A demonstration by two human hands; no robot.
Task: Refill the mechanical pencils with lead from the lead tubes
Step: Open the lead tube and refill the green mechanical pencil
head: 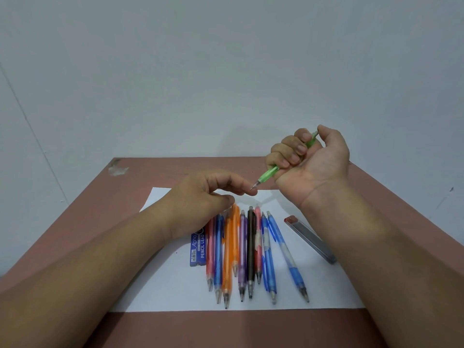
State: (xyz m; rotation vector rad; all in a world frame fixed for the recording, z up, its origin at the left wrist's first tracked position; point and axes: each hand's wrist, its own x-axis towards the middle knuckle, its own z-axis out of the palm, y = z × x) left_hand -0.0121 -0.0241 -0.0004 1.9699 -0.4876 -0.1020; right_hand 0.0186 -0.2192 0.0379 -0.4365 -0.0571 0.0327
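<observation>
**Pencil tip meets fingertip**

Green pencil (270, 172) sits clamped in my right hand (308, 156) — long axis slanting down-left, tip touching my left hand's (200, 197) extended index finger, its other fingers loosely curled and holding nothing. Lead tube (310, 239) lies below my right wrist — nearer that hand.

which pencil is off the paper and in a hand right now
The green pencil. The right hand grips it in a fist above the table, tip pointing at the left hand; every other pencil lies flat on the white paper.
</observation>
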